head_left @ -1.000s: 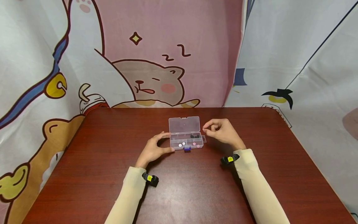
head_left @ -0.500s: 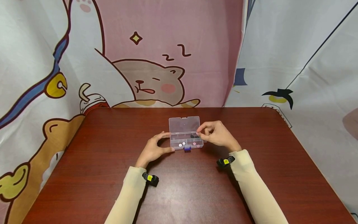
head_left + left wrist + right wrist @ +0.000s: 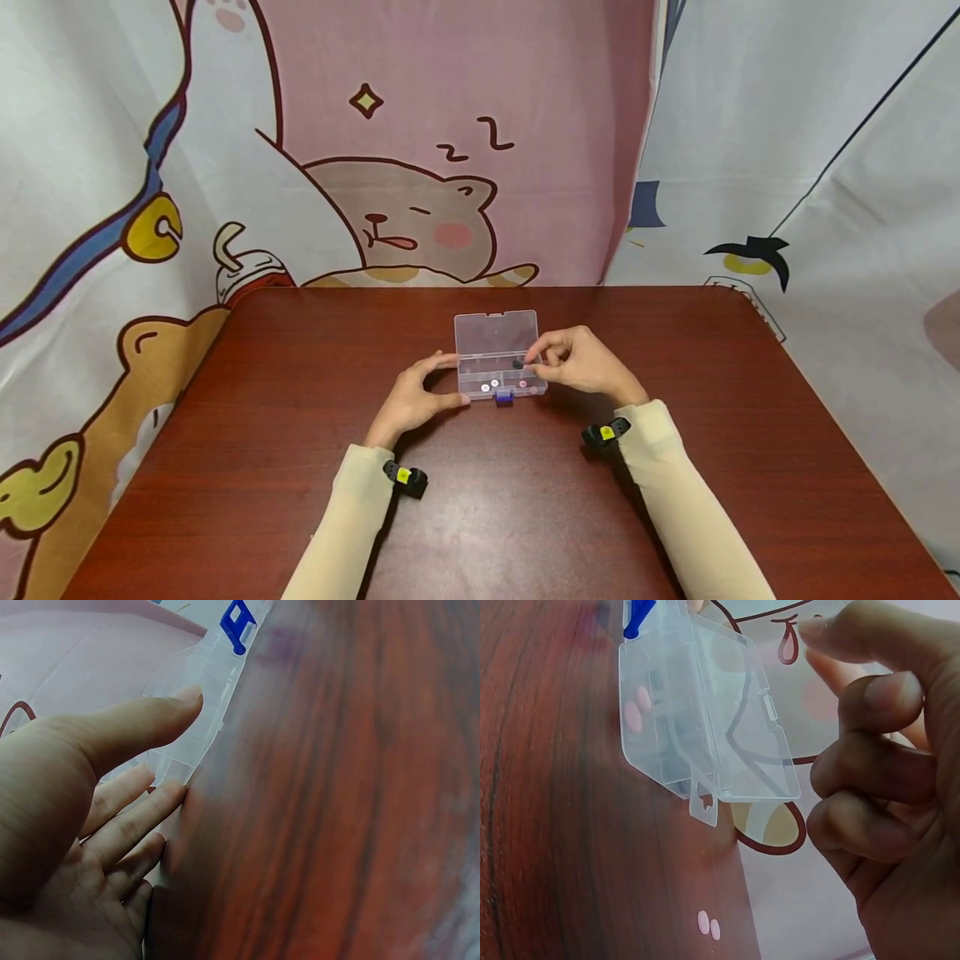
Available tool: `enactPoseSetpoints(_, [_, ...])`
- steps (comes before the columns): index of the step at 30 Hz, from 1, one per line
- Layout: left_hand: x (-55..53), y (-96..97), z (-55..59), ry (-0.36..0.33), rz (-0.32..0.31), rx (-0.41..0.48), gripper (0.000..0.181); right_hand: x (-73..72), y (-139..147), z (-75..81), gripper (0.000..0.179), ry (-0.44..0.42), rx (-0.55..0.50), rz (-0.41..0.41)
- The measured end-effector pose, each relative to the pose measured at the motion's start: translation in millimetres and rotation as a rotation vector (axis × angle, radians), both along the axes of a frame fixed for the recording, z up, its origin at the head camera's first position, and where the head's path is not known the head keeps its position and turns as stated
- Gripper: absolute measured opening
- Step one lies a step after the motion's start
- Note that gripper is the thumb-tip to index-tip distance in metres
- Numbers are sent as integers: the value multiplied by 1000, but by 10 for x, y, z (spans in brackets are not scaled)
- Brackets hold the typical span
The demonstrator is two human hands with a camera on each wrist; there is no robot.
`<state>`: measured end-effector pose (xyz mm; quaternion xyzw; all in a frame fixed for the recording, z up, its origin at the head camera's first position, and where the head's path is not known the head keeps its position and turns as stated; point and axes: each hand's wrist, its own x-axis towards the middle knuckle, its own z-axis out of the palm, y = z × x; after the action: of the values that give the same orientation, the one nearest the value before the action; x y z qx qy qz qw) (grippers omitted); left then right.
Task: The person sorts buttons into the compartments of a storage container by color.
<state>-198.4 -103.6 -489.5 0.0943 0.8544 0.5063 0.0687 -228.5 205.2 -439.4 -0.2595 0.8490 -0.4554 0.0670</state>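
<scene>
A clear plastic compartment box stands on the table with its lid raised at the back. My left hand holds the box's left end between thumb and fingers. Small black pieces lie in the long rear compartment. White round pieces and pink ones sit in the front compartments. Over the rear compartment's right end, my right hand has thumb and index finger close together, the other fingers curled. I cannot tell whether its fingertips hold a small piece.
A blue latch hangs at the box's front edge. Two pink oval pieces show on the brown table beyond the box's hanging tab. A printed curtain hangs behind the table.
My right hand has moved left from beside the box to over its rear compartment, then slightly lower among the black pieces. My left hand keeps its hold on the box.
</scene>
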Motion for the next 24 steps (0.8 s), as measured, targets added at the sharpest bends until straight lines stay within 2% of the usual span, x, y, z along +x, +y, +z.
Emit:
enactPoseSetpoints(5, [9,3,12,-10,4,-6,65,-17,46,11,20,10,-15,-13])
enactPoseSetpoints(14, [25,-1,15,-19,2,-17,65,-35,146,73,26,82,-8,-149])
enactPoseSetpoints(24, [28,6,18,5,1,-9,65,-52,270,79,29,91,61,-239])
